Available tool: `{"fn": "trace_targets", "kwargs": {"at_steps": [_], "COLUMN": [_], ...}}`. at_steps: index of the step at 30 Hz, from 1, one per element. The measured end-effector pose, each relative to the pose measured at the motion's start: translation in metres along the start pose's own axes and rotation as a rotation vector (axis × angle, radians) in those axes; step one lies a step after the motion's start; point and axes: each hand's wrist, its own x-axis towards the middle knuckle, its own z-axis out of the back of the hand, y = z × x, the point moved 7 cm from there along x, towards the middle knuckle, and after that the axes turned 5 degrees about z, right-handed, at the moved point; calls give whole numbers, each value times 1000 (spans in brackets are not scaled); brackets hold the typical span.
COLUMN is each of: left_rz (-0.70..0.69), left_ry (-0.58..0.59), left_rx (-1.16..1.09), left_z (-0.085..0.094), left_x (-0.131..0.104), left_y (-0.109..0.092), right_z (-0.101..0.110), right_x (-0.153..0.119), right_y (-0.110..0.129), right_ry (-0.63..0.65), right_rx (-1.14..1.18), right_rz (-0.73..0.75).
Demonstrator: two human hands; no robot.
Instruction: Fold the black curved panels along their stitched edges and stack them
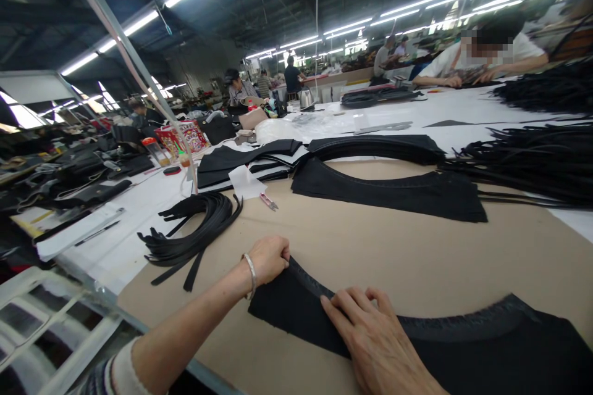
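Note:
A curved black fabric panel (486,345) lies on the tan board (370,234) close in front of me. At the panel's upper left corner, my left hand (270,259), with a bracelet at the wrist, has its fingers closed on the fabric edge. Resting flat on the panel near its curved edge is my right hand (370,333), its fingers somewhat spread. A shiny strip runs along that curved edge. Behind lies a stack of black curved panels (384,188). Small pink-handled snips (269,201) lie beside a white scrap (247,182).
A bundle of black strips (199,231) lies left, with a notepad (81,231) and pen beyond it. More black strips (537,157) are heaped at right. Across the table a person (482,52) leans over work. A metal pole (125,55) rises at left.

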Motion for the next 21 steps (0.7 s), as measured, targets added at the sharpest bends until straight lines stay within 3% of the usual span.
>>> {"fn": "trace_targets", "kwargs": {"at_steps": [11, 21], "left_rz": [20, 23], "left_ry": [-5, -135], "left_rx": [-22, -72], "left_z": [-1, 2], "left_x": [0, -13], "left_y": [1, 6], "right_z": [2, 4], "right_x": [-1, 2], "right_y": [1, 3], "right_ry": [-95, -149], "right_rx": [-40, -78], "right_rz": [22, 38]}}
